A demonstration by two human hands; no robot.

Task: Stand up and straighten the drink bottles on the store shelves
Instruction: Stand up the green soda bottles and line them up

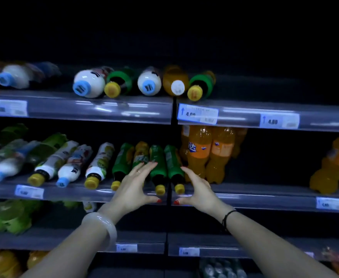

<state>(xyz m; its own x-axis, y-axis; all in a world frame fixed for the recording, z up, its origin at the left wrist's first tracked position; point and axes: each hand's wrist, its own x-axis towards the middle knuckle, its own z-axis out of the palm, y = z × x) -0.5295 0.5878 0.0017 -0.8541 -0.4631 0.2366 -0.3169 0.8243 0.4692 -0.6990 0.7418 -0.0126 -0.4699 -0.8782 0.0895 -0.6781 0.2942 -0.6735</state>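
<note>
On the middle shelf [88,194], several bottles lie on their sides with caps toward me. Two green-labelled bottles with yellow caps [158,167] [173,167] lie between my hands. My left hand [133,189] is spread, fingers straight, over the bottles to their left. My right hand [196,189] is spread just right of them, fingers toward the orange soda bottles [201,153], which stand upright. Neither hand grips anything. On the top shelf [80,106], more bottles [89,83] lie with caps forward.
A lone orange bottle [333,167] leans at the far right of the middle shelf. Green bottles [6,215] lie on the lower shelf at left. Price tags [197,114] line the shelf rails. The upper area is dark.
</note>
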